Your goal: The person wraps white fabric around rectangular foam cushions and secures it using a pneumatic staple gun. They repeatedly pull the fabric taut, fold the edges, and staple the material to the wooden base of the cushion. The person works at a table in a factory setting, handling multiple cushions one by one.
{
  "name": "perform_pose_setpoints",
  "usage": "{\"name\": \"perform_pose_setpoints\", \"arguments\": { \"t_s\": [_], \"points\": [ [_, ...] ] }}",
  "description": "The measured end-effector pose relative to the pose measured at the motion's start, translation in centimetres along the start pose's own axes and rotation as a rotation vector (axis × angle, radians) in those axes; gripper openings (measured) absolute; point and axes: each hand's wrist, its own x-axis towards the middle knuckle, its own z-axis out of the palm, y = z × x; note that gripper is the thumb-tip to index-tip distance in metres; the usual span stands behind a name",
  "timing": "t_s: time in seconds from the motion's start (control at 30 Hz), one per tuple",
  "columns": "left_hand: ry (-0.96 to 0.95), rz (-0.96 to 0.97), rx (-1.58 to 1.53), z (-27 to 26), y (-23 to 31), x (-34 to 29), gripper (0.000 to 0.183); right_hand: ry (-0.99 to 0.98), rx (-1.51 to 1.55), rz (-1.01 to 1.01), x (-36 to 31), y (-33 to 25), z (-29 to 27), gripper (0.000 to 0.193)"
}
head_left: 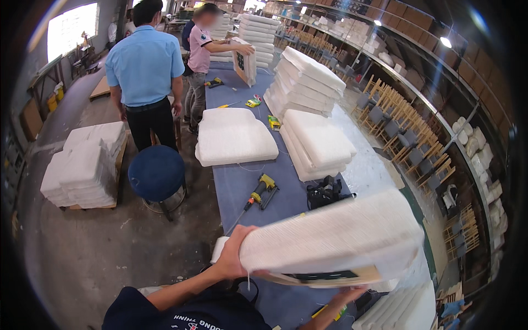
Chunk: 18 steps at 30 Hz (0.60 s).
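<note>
White cushion (335,234) is held above the near end of the blue tabletop (236,187), tilted, dark-patched underside toward the person. Long axis runs left to right, right end pointing slightly up. Left hand (235,254) is at its left end, fingers clamping it; right hand (351,296) under lower right edge, fingers partly hidden, can't tell if pinching.

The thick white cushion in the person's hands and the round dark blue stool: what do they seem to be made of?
Thick white cushion: seems matte woven fabric over padding, judging by fine lines and soft edges, though blurred.
Round dark blue stool: seat perhaps matte fabric or vinyl, no weave visible; base ring probably metal, given its shine.
</note>
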Motion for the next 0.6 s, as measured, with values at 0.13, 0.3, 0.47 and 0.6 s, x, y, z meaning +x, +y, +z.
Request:
{"name": "perform_pose_setpoints", "arguments": {
  "t_s": [0.13,0.3,0.47,0.6],
  "points": [
    [-0.115,-0.345,-0.289,4.2,-10.7,-4.0,0.081,0.198,-0.096,-0.207,-2.2,-16.8,12.3,0.05],
    [-0.945,-0.381,-0.145,7.0,-20.5,-10.5,0.06,0.053,-0.646,-0.857,-8.1,-14.7,14.0,0.05],
    [-1.053,-0.492,-0.07,3.1,-10.1,-8.5,0.053,-0.474,-1.064,-1.102,-17.2,-9.5,20.6,0.047],
    [-1.179,-0.266,-0.079,0.1,0.7,-0.1,0.045,-0.415,-0.94,-1.138,-19.6,-9.6,24.9,0.043]
  ]
}}
